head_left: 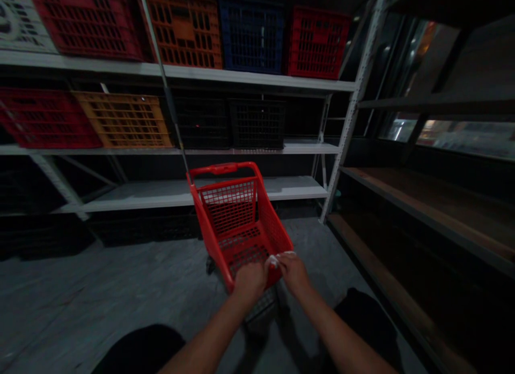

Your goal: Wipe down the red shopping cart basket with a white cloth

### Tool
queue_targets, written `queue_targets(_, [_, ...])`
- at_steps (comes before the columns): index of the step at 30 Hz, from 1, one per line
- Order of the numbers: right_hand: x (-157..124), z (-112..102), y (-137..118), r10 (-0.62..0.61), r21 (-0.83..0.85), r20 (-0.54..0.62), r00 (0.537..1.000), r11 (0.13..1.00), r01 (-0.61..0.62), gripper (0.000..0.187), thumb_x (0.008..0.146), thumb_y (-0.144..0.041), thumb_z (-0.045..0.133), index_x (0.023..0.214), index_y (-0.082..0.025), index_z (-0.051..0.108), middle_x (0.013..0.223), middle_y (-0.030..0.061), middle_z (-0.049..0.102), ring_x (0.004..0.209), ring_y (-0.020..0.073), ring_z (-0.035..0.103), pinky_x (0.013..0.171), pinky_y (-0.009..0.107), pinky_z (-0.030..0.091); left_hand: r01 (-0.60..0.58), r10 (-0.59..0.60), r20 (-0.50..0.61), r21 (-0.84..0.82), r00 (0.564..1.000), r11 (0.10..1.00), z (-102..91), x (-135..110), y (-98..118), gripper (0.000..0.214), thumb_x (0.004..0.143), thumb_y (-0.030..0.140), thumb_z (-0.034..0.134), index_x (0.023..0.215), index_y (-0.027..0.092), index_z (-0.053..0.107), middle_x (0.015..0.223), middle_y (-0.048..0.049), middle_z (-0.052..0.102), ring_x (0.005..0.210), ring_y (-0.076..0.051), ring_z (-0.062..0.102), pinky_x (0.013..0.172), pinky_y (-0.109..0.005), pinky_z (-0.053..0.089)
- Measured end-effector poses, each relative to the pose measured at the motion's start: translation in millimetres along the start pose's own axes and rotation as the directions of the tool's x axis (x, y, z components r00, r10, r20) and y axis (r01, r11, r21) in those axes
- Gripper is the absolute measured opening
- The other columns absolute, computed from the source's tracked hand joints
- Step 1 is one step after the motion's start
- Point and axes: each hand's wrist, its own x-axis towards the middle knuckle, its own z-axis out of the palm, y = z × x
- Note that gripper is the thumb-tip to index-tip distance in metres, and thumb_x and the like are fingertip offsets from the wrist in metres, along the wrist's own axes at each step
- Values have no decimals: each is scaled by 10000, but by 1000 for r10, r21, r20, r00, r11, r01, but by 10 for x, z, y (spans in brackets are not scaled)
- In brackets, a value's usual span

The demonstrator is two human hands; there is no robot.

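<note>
A red plastic shopping cart (204, 218) stands in front of me, its basket showing bare grid walls and floor. My left hand (250, 277) is closed over the near rim of the basket. Just to its right, my right hand (295, 271) pinches a small white cloth or tissue (273, 260) against the same rim. Some of the white piece lies between the two hands, close to the left fingers. The fingertips of both hands are partly hidden. At the cart's far end, the red push handle (223, 169) rises beside a thin upright pole (171, 103).
Behind the cart, white metal shelving (298, 189) carries several plastic crates, among them an orange crate (187, 28), a blue crate (252, 36) and a yellow crate (126, 119). Brown shelves (434, 207) run along the right. My knees flank the cart's near end on the grey floor (52, 293).
</note>
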Motion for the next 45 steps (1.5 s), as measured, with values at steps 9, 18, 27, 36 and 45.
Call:
queue_targets(9, [148,-66,202,-18,40,-105,994,999,22,254,744,-79,480,869,-168,682,914,84,649,884,188,567,832,344,447,42,-43,75,20,996,999,107,-57,-85,606,859,489,134,810,159,640,696,-137,667,675,-252,640,586,-355,460])
queue_targets(18, [-152,-42,70,71,150,-178,981,988,-44,203,788,-155,461,829,-193,656,824,46,571,787,154,546,715,268,459,37,-37,104,7,994,999,31,-159,-75,626,848,517,121,837,161,636,758,-131,672,725,-237,634,621,-327,449])
queue_targets(27, [445,-32,372,164,148,-177,970,979,-139,189,772,-197,428,730,-143,604,710,42,566,681,157,514,645,260,423,32,-34,99,20,994,999,-13,-300,-122,585,855,492,144,819,168,630,743,-129,675,695,-234,637,610,-338,457])
queue_targets(36, [-96,-121,163,78,361,31,997,929,-84,156,761,-279,546,838,-184,643,809,37,572,729,148,540,636,236,431,-25,22,68,41,997,999,7,-350,-337,575,858,479,150,764,178,631,720,-101,674,688,-224,635,604,-326,457])
queue_targets(45, [382,-24,233,65,199,23,998,978,-68,133,779,-213,494,782,-173,621,746,20,564,732,148,518,687,246,402,-8,2,110,55,994,998,-31,-321,-294,591,861,465,133,779,160,633,710,-112,672,684,-229,639,596,-329,466])
